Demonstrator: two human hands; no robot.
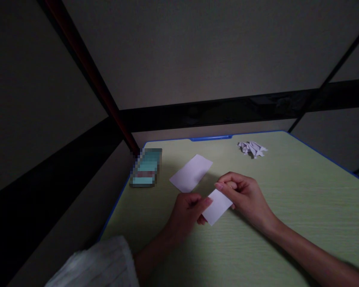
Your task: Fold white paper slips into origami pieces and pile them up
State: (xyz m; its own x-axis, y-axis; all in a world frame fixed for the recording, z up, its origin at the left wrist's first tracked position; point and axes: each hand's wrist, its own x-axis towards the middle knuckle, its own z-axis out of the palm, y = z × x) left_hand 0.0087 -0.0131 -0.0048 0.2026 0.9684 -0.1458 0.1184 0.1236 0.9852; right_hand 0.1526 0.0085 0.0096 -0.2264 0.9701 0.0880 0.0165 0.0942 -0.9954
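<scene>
The left hand (187, 209) pinches the near left side of a small white paper (217, 206) between thumb and fingers, while the right hand (245, 193) pinches its far right side, above the counter (290, 199). Just beyond lies a white sheet (191, 173), a phone (146, 167) left of it, folded paper pieces (253, 149) farther right

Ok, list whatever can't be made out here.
All in the head view:
Small held paper: underside, hidden by its upper face; parts of its edges, covered by left fingers and right fingers.
Phone: screen details, pixelated.
Folded paper pieces: count, too small and overlapping.
Right forearm: cut off at lower right.
</scene>
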